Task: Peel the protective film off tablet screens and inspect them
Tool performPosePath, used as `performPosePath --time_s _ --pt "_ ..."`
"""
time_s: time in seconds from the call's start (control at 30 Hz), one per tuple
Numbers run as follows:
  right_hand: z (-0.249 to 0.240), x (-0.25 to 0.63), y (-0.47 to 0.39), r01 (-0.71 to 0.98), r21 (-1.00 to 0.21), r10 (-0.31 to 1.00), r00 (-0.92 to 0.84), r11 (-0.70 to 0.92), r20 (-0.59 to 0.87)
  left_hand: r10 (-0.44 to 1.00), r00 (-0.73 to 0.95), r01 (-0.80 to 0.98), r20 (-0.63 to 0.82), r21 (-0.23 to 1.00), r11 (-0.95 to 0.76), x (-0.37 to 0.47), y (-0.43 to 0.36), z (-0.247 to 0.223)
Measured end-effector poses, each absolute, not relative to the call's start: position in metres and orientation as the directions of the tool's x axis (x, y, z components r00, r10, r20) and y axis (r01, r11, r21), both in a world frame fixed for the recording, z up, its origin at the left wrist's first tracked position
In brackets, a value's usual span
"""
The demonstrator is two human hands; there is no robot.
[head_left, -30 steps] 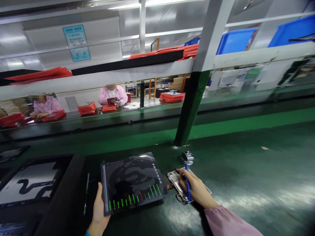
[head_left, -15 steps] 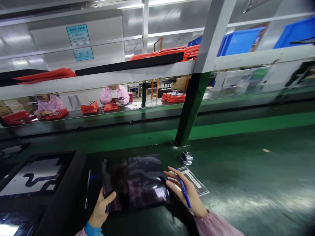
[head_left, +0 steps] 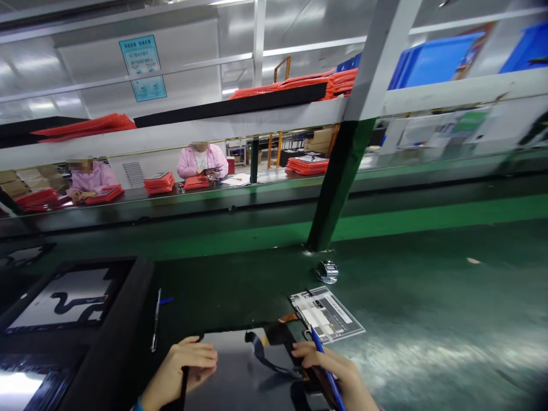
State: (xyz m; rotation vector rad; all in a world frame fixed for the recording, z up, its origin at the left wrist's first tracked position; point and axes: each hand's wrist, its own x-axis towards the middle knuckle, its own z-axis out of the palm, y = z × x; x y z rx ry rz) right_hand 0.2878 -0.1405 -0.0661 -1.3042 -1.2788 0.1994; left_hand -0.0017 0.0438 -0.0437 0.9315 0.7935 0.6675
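Note:
A display panel is held low in front of me, its grey back facing up. A dark ribbon cable curls across that back. My left hand grips the panel's left edge, thumb below and fingers over the top. At the right edge, my right hand holds the panel, with a blue pen tucked along the same hand. The panel's lower part runs out of view. Just beyond the right hand lies a flat labelled part with a white sticker, on the green table.
A metal tally counter sits near the foot of the post. On the left are a clear pen and a black foam tray holding another panel. Two people in pink work across the way beside red stacks.
The panel has been turned over from its glossy black face to its grey back and brought lower, nearer me. Both hands moved down with it, and the labelled part shows more.

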Motion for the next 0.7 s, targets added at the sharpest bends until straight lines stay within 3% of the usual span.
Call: performPosePath --time_s 0.07,0.13,0.23,0.33,0.43,0.53,0.7 --pt "-0.071 0.296 -0.142 0.574 -0.758 0.746 0.347 0.31 0.568 0.739 0.665 0.033 -0.106 0.993 0.113 0.0 0.04 -0.038" --pt "-0.074 0.301 -0.142 0.568 -0.781 0.743 0.399 0.259 0.536 0.625 0.781 0.189 0.01 0.949 -0.251 -0.001 0.038 -0.034" --pt "-0.075 0.295 -0.137 0.328 -0.924 0.73 0.58 0.198 0.362 0.497 0.867 0.317 0.038 0.729 -0.607 -0.006 0.039 -0.03" --pt "-0.074 0.282 -0.128 0.035 -0.975 0.759 0.621 0.221 0.194 0.44 0.897 0.381 0.041 0.43 -0.819 -0.009 0.043 -0.031" --pt "-0.072 0.276 -0.117 -0.019 -0.979 0.786 0.599 0.205 0.153 0.476 0.876 0.433 0.079 0.31 -0.847 -0.005 0.047 -0.031" --pt "-0.072 0.274 -0.109 0.026 -0.991 0.771 0.626 0.129 0.117 0.579 0.809 0.492 0.097 0.429 -0.758 0.013 0.047 -0.026" --pt "-0.077 0.275 -0.103 0.095 -0.995 0.726 0.684 -0.006 0.061 0.632 0.772 0.52 -0.06 0.631 -0.576 0.064 0.028 -0.01"
